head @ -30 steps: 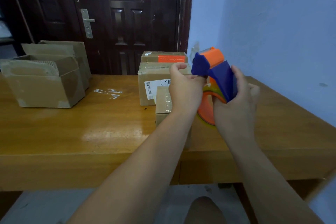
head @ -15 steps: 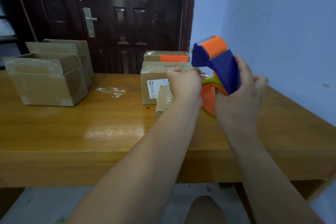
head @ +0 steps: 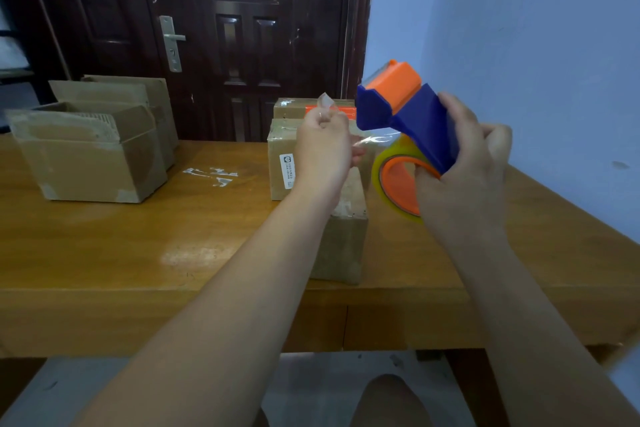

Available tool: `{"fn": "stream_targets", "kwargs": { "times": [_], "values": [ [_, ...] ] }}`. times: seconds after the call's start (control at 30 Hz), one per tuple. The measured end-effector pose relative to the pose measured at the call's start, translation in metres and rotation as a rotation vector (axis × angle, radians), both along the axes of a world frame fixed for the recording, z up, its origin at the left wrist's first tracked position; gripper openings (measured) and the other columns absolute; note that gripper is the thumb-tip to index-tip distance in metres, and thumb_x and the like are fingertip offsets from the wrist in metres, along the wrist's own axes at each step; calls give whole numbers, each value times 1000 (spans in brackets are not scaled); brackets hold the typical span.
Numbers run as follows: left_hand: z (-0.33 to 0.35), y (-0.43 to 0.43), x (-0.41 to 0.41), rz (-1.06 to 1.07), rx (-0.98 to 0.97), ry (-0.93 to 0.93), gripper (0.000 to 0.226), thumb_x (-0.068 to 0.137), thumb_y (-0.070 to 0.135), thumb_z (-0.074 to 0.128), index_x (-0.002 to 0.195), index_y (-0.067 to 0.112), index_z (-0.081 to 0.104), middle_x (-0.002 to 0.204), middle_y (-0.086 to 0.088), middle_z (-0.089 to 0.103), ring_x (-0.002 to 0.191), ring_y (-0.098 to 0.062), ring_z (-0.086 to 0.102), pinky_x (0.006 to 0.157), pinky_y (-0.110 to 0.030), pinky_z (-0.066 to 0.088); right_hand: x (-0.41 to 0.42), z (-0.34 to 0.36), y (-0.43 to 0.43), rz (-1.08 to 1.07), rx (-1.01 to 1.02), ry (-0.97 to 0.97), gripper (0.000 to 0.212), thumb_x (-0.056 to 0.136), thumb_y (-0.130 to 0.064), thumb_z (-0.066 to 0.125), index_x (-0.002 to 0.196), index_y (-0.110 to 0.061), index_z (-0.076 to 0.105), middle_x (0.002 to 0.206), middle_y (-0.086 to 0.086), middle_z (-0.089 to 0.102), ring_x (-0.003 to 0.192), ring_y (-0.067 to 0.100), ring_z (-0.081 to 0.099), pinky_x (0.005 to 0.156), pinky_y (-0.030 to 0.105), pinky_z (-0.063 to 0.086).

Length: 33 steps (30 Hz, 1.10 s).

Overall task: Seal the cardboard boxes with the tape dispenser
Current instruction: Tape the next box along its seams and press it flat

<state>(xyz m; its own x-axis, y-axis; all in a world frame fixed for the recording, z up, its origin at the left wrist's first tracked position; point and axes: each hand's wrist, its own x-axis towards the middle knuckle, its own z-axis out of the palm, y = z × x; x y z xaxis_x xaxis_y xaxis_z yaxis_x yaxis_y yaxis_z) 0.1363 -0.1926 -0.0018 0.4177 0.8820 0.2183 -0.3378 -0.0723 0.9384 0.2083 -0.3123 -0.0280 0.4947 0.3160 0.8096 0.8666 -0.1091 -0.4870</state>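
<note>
My right hand (head: pixel 464 170) grips a blue and orange tape dispenser (head: pixel 405 111) with a roll of clear tape, held up above the table. My left hand (head: pixel 323 146) pinches the free end of the clear tape (head: pixel 325 102), and a short strip stretches from it to the dispenser. Below both hands a small cardboard box (head: pixel 346 236) stands near the table's front edge, partly hidden by my left forearm. Behind it sits a larger box (head: pixel 280 163) with a white label, and another box (head: pixel 294 107) with an orange label beyond that.
Open cardboard boxes (head: pixel 86 156) stand at the back left of the wooden table (head: pixel 138 253). White tape scraps (head: pixel 211 175) stick to the tabletop in the middle. A dark door is behind the table, and a pale blue wall runs along the right.
My left hand has pulled away to the left of the dispenser, drawing out a strip of clear tape. The dispenser has stayed raised in my right hand.
</note>
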Motion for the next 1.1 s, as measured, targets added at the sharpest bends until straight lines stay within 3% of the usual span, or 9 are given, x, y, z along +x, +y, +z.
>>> {"fn": "stream_targets", "kwargs": {
  "times": [0.07, 0.2, 0.37, 0.63, 0.87, 1.1],
  "values": [
    [2, 5, -4, -12, -29, 14, 11, 94, 16, 47, 92, 16, 58, 67, 0, 56, 61, -12, 57, 54, -22, 49, 1, 1, -1, -2, 1, -29, 75, 78, -10, 73, 143, -26, 37, 115, -2, 29, 106, 16, 43, 72, 10, 39],
    [8, 13, -15, -103, -316, -69, 7, 87, 9, 55, 82, 11, 59, 71, -2, 56, 58, -10, 54, 55, -21, 48, 4, 4, -2, 17, -37, -90, 72, 78, -8, 71, 142, -19, 40, 120, 11, 38, 105, 17, 44, 72, 9, 37],
    [9, 25, -29, -170, -466, -131, 8, 85, 12, 60, 78, 10, 60, 68, -2, 53, 59, -10, 54, 55, -22, 48, 6, 3, -3, 58, -117, -146, 69, 74, -22, 58, 141, -17, 42, 121, 16, 40, 104, 17, 42, 73, 9, 34],
    [4, 38, -40, -235, -460, -128, 13, 89, 19, 65, 80, 9, 65, 61, 1, 60, 48, -7, 57, 49, -20, 50, 12, -4, -2, 85, -129, -158, 68, 74, -20, 57, 140, -18, 43, 121, 15, 40, 103, 18, 43, 71, 10, 34],
    [-8, 46, -46, -195, -289, -39, 6, 89, 14, 63, 90, 10, 67, 60, 3, 64, 55, -8, 64, 54, -21, 52, 16, -6, -1, 73, -144, -161, 68, 74, -21, 57, 140, -18, 43, 120, 14, 40, 102, 17, 43, 71, 11, 34],
    [-18, 49, -46, -172, -171, 58, 16, 91, 5, 53, 90, 12, 67, 58, 2, 61, 53, -9, 60, 52, -21, 50, 18, -5, -5, 99, -186, -197, 69, 73, -18, 54, 140, -21, 43, 113, -4, 30, 98, 15, 41, 71, 11, 34]
  ]
}}
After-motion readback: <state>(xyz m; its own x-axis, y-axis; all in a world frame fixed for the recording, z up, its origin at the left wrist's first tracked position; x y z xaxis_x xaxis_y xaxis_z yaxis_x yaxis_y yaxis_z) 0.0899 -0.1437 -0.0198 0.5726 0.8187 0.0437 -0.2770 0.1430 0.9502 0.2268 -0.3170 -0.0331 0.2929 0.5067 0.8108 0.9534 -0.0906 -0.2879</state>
